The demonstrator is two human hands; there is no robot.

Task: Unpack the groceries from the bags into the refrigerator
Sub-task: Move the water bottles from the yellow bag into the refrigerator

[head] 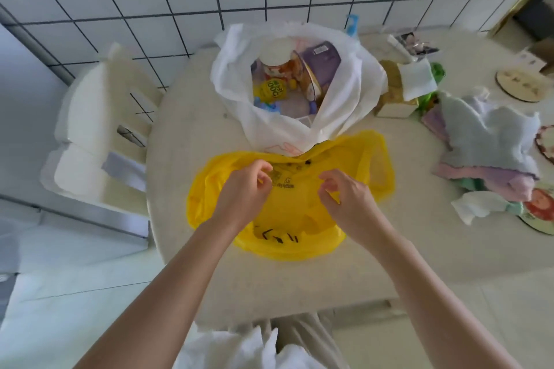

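While each hand (244,189) (344,198) pinches the yellow bag (299,219), its contents (opaque plastic) stay hidden.

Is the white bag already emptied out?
No, the white bag stands open behind the yellow bag with a jar and packages visibly inside it.
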